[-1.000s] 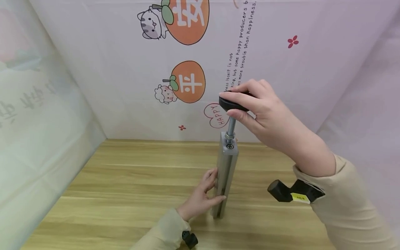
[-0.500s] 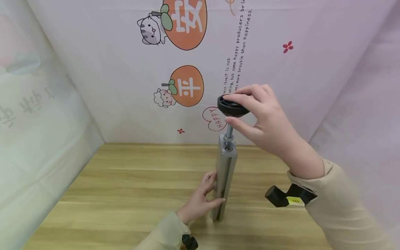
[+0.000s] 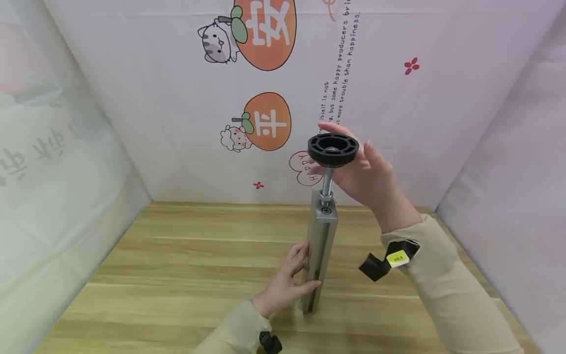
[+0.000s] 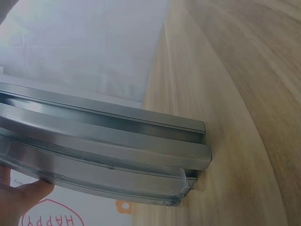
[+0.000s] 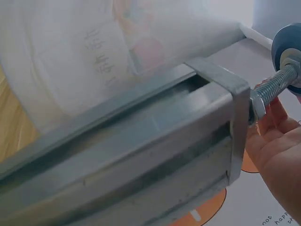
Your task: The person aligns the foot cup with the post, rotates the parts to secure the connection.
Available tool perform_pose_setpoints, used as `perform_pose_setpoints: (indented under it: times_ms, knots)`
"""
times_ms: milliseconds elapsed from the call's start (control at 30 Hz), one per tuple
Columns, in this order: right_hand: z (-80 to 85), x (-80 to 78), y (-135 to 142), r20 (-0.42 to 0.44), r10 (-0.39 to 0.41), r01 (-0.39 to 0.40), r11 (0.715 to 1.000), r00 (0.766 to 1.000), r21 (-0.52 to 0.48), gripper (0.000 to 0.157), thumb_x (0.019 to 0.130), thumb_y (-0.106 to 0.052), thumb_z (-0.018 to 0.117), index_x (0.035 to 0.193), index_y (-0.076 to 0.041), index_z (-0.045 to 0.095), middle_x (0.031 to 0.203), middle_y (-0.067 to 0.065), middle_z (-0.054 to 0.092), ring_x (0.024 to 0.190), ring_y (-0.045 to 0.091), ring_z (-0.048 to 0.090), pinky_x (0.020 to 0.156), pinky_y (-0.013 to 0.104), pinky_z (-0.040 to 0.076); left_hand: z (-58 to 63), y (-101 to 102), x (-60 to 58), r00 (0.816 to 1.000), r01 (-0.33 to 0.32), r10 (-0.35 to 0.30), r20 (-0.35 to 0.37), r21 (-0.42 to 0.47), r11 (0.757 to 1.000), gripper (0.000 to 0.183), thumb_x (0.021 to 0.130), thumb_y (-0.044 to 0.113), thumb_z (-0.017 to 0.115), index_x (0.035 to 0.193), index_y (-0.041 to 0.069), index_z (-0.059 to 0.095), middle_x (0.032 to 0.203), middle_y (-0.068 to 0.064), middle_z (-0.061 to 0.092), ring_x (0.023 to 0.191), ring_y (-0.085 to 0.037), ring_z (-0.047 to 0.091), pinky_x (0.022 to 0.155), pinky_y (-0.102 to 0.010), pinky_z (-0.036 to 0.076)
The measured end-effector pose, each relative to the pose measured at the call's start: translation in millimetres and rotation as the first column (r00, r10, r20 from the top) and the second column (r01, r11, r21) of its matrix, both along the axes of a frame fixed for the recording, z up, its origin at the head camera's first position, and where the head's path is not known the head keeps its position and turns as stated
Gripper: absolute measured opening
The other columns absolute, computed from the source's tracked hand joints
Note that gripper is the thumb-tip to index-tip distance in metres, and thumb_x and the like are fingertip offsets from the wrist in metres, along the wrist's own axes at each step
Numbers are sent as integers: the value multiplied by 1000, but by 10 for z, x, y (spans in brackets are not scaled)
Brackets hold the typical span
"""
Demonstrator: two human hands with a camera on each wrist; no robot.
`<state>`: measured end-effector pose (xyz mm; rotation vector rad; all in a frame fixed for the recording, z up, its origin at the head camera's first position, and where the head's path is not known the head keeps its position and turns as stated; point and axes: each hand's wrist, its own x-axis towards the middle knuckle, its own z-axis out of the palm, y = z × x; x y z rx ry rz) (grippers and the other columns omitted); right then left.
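Observation:
A silver slotted aluminium profile (image 3: 319, 255) stands upright on the wooden table, its lower end on the boards in the left wrist view. My left hand (image 3: 283, 285) grips it low down, thumb across the near side and fingers on the left. From the end plate at its top rises a threaded bolt (image 5: 281, 84) with a nut (image 5: 257, 104) at its base. The bolt carries a round black levelling foot (image 3: 332, 156). My right hand (image 3: 364, 172) is behind and right of the foot, fingers spread around it. Whether they touch it I cannot tell.
The wooden tabletop (image 3: 199, 265) stretches left and right of the profile. Printed white cloth (image 3: 177, 123) hangs along the back, with more cloth at both sides. A black camera mount (image 3: 389, 260) is on the right sleeve.
My right hand has let go of the foot's rim and swung behind it, its fingers now spread and the foot's ribbed face in sight. The left hand keeps its hold.

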<state>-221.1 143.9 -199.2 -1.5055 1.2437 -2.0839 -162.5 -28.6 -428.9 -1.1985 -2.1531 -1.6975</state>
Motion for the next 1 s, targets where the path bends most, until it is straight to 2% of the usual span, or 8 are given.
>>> perform_pose_setpoints:
  times_ms: [100,200,367,533,600,667,800,1000]
  knots:
    - [17,-11,-64,52,118,-115,992,992,-51,58,91,-40,51,138,-9,38,120,12,52,113,22,48,99,40,41,2,10,-18,1000,2,-2,-9,0,1000,93,89,2,64,152,32,2,141,-16,28,127,-17,34,100,-39,42]
    - [25,-11,-124,113,229,-216,970,967,-113,51,90,-34,50,133,-7,43,117,15,53,111,22,49,99,40,40,2,17,-36,1000,12,-11,-26,10,1000,94,88,1,64,152,32,2,141,-16,28,125,-16,35,99,-37,43]
    - [10,-10,-202,167,329,-293,933,929,-211,41,87,-26,49,121,-3,50,113,16,52,105,23,53,98,38,42,7,16,-36,999,23,-22,-34,28,999,95,87,0,65,152,29,3,141,-17,27,124,-14,34,98,-35,43]
    - [-1,-33,-247,181,458,-394,868,870,-303,38,87,-20,46,117,3,50,117,20,53,109,28,55,102,34,42,3,15,-32,999,19,-17,-32,46,999,95,86,-1,65,152,31,4,141,-17,28,124,-14,34,98,-35,43]
    - [4,-32,-252,190,481,-408,853,856,-325,37,86,-17,46,116,4,50,118,21,53,111,29,55,103,34,42,0,12,-30,1000,15,-14,-28,43,999,96,86,-1,65,152,33,4,141,-17,28,125,-14,34,99,-36,43]
    - [16,-25,-253,192,485,-406,848,853,-341,36,85,-15,44,115,3,52,119,21,54,113,29,53,105,34,40,-5,8,-27,1000,14,-13,-26,40,999,96,86,-1,65,152,33,4,141,-17,28,125,-14,34,100,-37,43]
    - [53,3,-264,186,472,-384,846,862,-370,35,81,-10,42,112,0,55,117,17,56,113,28,52,107,37,36,-9,8,-14,1000,14,-13,-21,38,999,96,86,-1,65,152,32,4,141,-17,28,126,-14,34,101,-37,42]
    - [71,28,-265,170,450,-363,850,877,-382,32,80,-9,42,107,-3,59,112,14,53,110,26,48,98,39,38,-1,8,1,1000,21,-20,-13,41,999,94,86,0,65,152,28,5,141,-17,28,125,-14,33,100,-37,43]
